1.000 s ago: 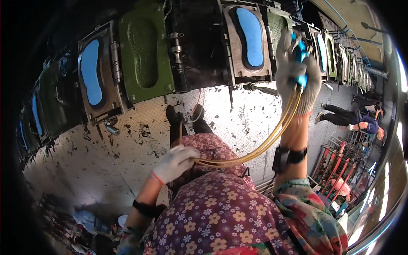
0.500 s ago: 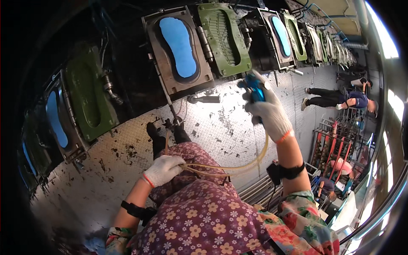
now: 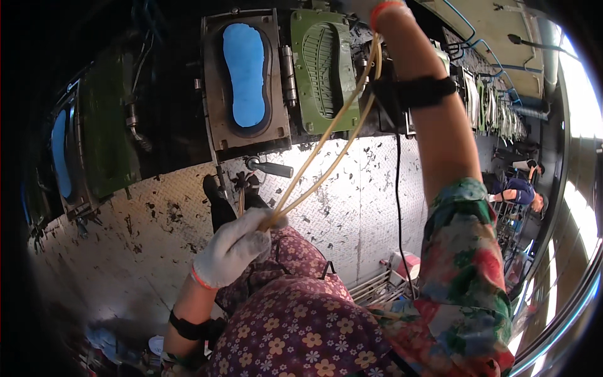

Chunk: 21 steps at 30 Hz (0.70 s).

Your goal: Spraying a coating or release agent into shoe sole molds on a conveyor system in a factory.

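Observation:
My left hand, in a white knitted glove with an orange cuff, is closed around a doubled yellowish hose. From there the hose runs up and right toward my other hand. My right hand reaches far up to the top edge, where only its orange cuff and a little of the glove show. Its fingers, and anything in them, are out of sight. Left of the right forearm lies an opened mould: a blue shoe sole sits in its metal half, beside a green half with a ribbed sole-shaped hollow.
Another mould with a blue sole and a green half stands at the left. A grey handle juts over the debris-strewn metal floor. More moulds recede at the right. A person is at the far right.
My right hand, which held a blue spray-gun-like tool, has stretched up and away to the top edge. The hose has been drawn up with it. My left hand has risen slightly, still gripping the hose.

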Motion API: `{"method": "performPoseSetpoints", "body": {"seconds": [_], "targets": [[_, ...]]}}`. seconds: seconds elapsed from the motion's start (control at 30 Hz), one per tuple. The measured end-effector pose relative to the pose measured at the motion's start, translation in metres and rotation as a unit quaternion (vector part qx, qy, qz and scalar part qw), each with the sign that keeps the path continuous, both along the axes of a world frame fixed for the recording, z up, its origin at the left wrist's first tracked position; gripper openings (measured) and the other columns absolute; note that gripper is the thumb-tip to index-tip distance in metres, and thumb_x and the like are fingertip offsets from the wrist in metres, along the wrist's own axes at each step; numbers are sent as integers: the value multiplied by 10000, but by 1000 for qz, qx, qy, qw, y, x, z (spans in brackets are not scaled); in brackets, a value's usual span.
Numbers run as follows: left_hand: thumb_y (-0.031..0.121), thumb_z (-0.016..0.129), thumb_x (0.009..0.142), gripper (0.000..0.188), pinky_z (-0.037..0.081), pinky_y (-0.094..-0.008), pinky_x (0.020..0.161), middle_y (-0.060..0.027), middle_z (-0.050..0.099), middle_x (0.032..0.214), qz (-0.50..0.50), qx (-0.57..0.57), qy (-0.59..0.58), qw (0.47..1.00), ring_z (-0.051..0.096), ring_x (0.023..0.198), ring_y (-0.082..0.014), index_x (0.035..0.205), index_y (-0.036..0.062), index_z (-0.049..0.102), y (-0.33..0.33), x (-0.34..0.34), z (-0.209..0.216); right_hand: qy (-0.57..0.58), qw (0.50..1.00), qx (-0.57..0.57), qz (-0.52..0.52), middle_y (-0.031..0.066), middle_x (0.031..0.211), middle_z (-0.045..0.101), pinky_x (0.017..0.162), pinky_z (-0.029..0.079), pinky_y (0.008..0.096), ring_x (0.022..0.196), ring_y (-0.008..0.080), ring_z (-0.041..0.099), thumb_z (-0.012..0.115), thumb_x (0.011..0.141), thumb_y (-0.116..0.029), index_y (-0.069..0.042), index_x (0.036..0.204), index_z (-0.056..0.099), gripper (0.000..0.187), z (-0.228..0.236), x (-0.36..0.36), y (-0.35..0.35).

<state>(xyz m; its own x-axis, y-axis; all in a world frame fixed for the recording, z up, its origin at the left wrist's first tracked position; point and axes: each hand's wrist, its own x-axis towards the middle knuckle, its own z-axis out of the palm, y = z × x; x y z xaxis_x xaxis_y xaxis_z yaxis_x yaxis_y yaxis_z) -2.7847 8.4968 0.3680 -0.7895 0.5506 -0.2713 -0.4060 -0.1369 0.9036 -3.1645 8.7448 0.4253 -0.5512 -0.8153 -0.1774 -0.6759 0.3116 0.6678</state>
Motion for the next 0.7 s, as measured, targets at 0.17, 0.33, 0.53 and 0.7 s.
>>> {"method": "performPoseSetpoints", "body": {"seconds": [0.17,0.33,0.53,0.7], "targets": [[67,524,1054,244,493,-259,676,-84,656,1014,-17,87,-66,994,572,743,-92,1248,-48,618,17,-2,-3,-360,605,-536,-466,24,1123,759,1119,385,472,978,137,724,620,919,-77,-234,1429,596,535,30,70,36],[81,537,1032,187,469,-252,651,-22,616,840,-44,41,-130,990,555,704,-73,1136,-19,657,31,33,-26,-481,485,-515,-517,83,945,664,454,466,242,638,113,612,603,803,49,-162,1550,440,793,37,167,116],[70,527,993,175,462,-258,656,-11,609,822,-37,-15,-161,986,546,713,-74,1076,2,664,51,47,-31,-501,243,-645,-523,101,997,652,461,487,238,648,150,622,593,753,90,-162,1561,414,866,-13,210,146],[52,513,965,176,489,-299,722,-52,638,887,-13,-146,-86,985,596,802,-136,1052,8,659,87,50,-43,-329,153,-871,-332,121,989,692,624,552,270,739,189,681,623,817,-8,-72,1314,544,507,-45,134,132]]}}
